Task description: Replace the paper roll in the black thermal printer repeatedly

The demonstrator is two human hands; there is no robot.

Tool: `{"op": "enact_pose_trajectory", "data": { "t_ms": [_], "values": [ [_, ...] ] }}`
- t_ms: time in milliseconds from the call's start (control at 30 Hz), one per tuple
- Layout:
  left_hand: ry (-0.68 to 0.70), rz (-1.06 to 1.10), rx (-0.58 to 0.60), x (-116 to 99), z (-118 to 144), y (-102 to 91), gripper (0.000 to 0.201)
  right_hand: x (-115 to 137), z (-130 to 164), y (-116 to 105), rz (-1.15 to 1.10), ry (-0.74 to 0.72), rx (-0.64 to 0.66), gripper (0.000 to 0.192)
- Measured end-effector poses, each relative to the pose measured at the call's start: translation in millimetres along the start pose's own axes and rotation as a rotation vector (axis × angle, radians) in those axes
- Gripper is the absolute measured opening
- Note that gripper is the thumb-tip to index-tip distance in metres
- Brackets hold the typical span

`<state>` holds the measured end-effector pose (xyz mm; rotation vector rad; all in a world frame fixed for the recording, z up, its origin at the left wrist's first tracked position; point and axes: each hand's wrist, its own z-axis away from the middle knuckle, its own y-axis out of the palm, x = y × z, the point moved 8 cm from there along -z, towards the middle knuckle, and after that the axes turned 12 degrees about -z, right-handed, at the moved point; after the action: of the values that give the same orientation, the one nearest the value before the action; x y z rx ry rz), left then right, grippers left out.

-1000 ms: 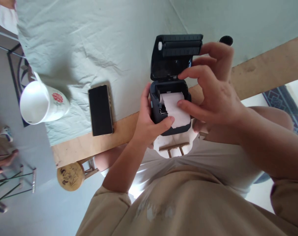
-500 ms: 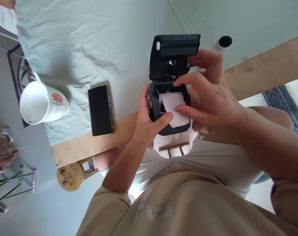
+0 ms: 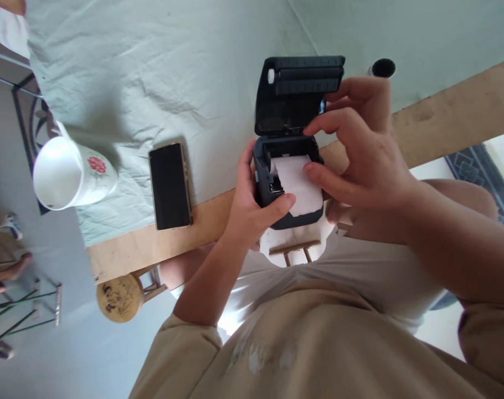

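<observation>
**Pale cloth, wooden edge: a table with an open black device at its near side**

The device is held at the wooden edge, straight ahead of the person and between the two hands. Opened out, its long axis runs away from the body: the bay lies nearer, the lid stands open beyond it. A strip of white paper comes out of the bay over the near rim, towards the lap.

The left hand grasps the body from the left, fingers along the wall, its thumb across the near corner and onto the paper. The right hand comes in from the right with parted fingers, its thumb at the paper's right margin and its forefinger beside the hinge; whether its farther fingers touch the lid, I cannot tell. Of the two, the right is nearer the lid.

Just beyond that hand is a dark-mouthed tube, partly hidden. Left of the device lies a phone, and farther left a white mug; neither comes between the hands and the paper.
</observation>
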<state>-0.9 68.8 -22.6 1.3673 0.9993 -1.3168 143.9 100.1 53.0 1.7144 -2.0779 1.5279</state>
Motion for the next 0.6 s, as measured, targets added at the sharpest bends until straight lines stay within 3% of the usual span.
{"op": "enact_pose_trajectory", "data": {
  "t_ms": [200, 600],
  "values": [
    [0.014, 0.032, 0.009, -1.8, 0.3, 0.7, 0.087, 0.2, 0.8, 1.1, 0.031, -0.033, 0.001, 0.039],
    [-0.009, -0.009, 0.003, -4.7, 0.9, 1.2, 0.079, 2.2, 2.0, 1.4, -0.013, 0.042, 0.022, 0.03]
  ]
}}
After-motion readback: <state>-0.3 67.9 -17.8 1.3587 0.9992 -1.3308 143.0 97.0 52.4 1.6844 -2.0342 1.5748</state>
